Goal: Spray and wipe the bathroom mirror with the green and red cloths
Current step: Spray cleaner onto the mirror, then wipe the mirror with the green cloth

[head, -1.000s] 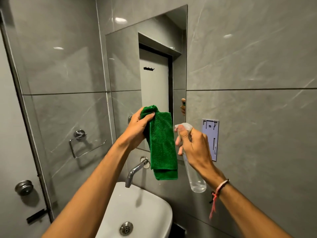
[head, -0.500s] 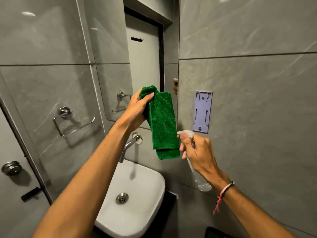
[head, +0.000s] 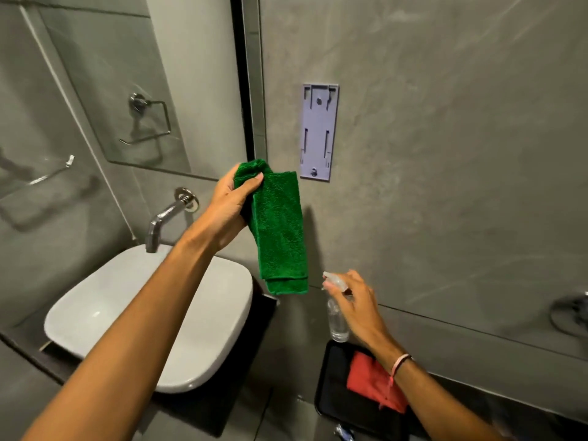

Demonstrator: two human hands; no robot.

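My left hand (head: 227, 206) grips the top of a folded green cloth (head: 280, 230), which hangs down in front of the grey wall just right of the mirror (head: 152, 90). Only the mirror's lower part shows at the upper left. My right hand (head: 358, 305) holds a clear spray bottle (head: 336, 316) by its head, upright, low over a black tray (head: 331, 393). A red cloth (head: 369, 378) lies folded on that tray, partly behind my right wrist.
A white basin (head: 133, 313) sits below a chrome wall tap (head: 165, 218) at the lower left. A lilac wall bracket (head: 319, 132) is fixed above the green cloth. A chrome towel ring (head: 47, 173) hangs on the left wall. Another chrome fitting (head: 571, 313) shows at the right edge.
My view has tilted down and right. My right hand has lowered the spray bottle towards the black tray, which has come into view with the red cloth. My left hand still holds the green cloth.
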